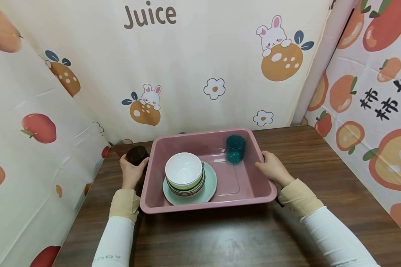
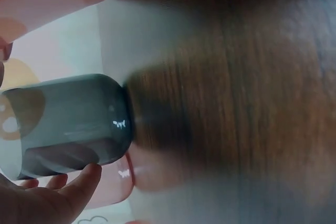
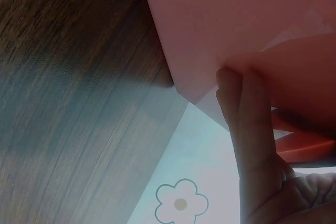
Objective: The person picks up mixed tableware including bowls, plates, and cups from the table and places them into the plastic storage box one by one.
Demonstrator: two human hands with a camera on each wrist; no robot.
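Observation:
My left hand [image 1: 132,175] holds a dark grey see-through cup [image 2: 79,124] at the table's left side, thumb and fingers on either side of it. Just behind it is a pink see-through cup [image 2: 111,184], partly hidden. On the right, my right hand [image 1: 274,169] grips the rim of a pink plastic basin [image 1: 207,206], fingers against its outer wall in the right wrist view. Inside the basin, a white bowl [image 1: 183,168] tops a stack of bowls on a pale green plate [image 1: 211,181]. A teal cup [image 1: 235,149] stands in the basin's back right corner.
The basin sits on a dark wooden table [image 1: 207,237]. Printed cloths [image 1: 187,63] with fruit and rabbits hang behind the table and along its left and right sides. The basin's left wall is close beside my left hand.

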